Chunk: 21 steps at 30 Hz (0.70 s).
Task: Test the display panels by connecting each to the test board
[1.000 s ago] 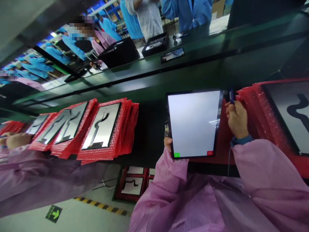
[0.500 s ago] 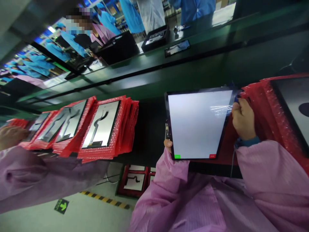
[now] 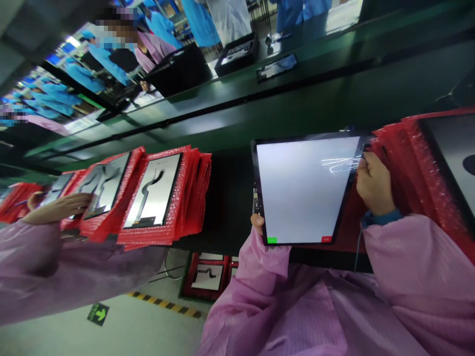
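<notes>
A lit display panel point(image 3: 306, 193) with a plain white picture is tilted up before me, a green box and a red box in its lower corners. My left hand point(image 3: 257, 222) grips its lower left edge; the thumb shows in front and the other fingers are hidden behind. Beside that thumb, a narrow circuit strip point(image 3: 255, 200) sticks out along the left edge. At the upper right edge my right hand point(image 3: 375, 184) is closed, its fingertips around something small and dark that I cannot make out. A blue band point(image 3: 384, 218) with a cord circles the right wrist.
Red bubble bags point(image 3: 193, 193) with panels on top are stacked at the left, and more red bags point(image 3: 404, 168) at the right. A co-worker's hand point(image 3: 61, 207) reaches over the left stacks. A framed black panel point(image 3: 276, 68) lies on the green ledge point(image 3: 208, 106).
The co-worker's hand has moved right, over the panels in the left stacks. My hands and the lit display panel have barely moved. A blue bit by my right fingertips no longer shows.
</notes>
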Each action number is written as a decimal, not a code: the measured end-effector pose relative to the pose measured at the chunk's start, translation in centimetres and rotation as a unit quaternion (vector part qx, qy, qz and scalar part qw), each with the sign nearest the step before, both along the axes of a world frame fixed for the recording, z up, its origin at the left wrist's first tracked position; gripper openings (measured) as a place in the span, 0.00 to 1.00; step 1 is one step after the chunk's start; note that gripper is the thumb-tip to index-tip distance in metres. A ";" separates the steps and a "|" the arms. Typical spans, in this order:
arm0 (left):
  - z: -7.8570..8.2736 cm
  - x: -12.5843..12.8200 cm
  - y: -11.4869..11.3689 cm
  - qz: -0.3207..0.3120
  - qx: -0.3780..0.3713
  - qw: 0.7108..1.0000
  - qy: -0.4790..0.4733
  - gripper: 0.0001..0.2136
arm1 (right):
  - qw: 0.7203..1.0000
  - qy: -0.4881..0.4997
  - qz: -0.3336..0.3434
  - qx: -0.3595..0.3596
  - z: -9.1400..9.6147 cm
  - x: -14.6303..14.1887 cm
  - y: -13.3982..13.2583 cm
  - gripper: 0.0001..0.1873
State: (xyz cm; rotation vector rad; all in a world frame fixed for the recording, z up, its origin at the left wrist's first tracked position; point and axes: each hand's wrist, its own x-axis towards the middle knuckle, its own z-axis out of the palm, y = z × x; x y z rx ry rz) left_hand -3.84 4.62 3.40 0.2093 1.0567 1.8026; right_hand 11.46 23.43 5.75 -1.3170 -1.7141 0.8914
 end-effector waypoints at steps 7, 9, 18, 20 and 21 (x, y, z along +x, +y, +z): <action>-0.4 0.0 -0.1 0.006 0.039 0.999 -0.030 0.39 | 0.999 0.024 -0.007 0.025 -0.5 0.0 0.1 0.08; -0.7 -0.2 -0.2 0.001 0.021 0.999 -0.025 0.40 | 0.999 0.027 -0.018 0.022 -0.6 0.1 0.0 0.07; -1.7 -0.7 -0.3 -0.011 -0.051 0.998 0.020 0.42 | 0.996 -0.043 -0.077 0.001 -1.3 0.3 0.3 0.06; -1.8 -0.8 -0.3 -0.018 -0.051 0.998 0.027 0.42 | 0.995 -0.055 -0.081 0.004 -1.7 0.4 0.5 0.05; -1.8 -0.8 -0.3 -0.021 -0.044 0.998 0.026 0.42 | 0.995 -0.059 -0.082 0.009 -1.9 0.5 0.6 0.04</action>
